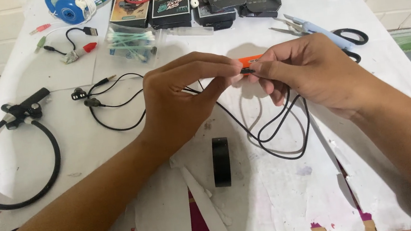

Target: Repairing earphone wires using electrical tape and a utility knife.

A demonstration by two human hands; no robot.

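Closest to me, a black roll of tape (221, 161) stands on edge on the white paper-covered tabletop (87, 141). Above it my left hand (182, 100) and right hand (306, 78) meet, each grip pressed together, pinching a small orange plastic piece (250, 61) on a thin black earphone cable (276, 132) whose loops hang to the paper. I judge the cable light, limp and easily kinked; hold it by the stiff orange piece. Farther off lie blue-handled scissors (322, 34) and a bag of cotton swabs (131, 43).
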